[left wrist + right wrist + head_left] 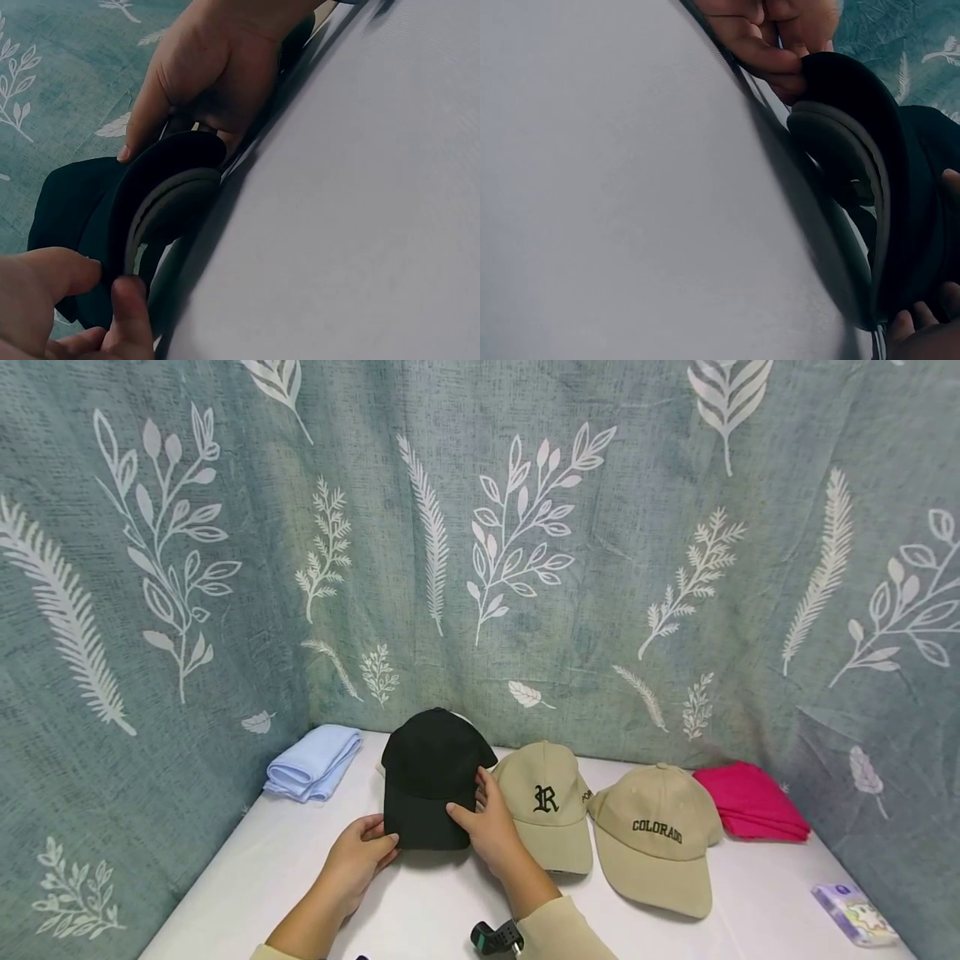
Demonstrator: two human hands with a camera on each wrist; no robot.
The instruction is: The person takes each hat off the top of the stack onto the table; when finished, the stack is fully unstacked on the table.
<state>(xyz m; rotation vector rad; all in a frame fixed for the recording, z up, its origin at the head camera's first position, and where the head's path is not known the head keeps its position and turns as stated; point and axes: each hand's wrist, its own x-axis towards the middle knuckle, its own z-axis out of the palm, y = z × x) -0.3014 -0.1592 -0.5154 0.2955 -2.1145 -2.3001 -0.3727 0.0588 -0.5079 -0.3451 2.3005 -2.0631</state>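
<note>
A plain black baseball cap (pixel 431 768) stands upright toward the back of the white table, its brim facing me. My left hand (pixel 358 856) pinches the left edge of the brim between thumb and fingers. On the other side my right hand (pixel 495 822) grips the cap, thumb on the front of the brim and fingers at its right side. The left wrist view shows the brim's underside (pixel 161 195) tilted up off the table, with the cap's hollow partly in shadow. Close to the right hand is a beige cap (pixel 551 835) with a dark letter R.
Further right lies a beige cap (pixel 656 860) lettered COLORADO, overlapping a folded pink cloth (pixel 753 802). A folded light-blue cloth (pixel 313 764) sits at the back left. Near the right edge is a small purple-and-white pack (pixel 855 914). A patterned curtain (pixel 360 568) surrounds the table (pixel 442 902).
</note>
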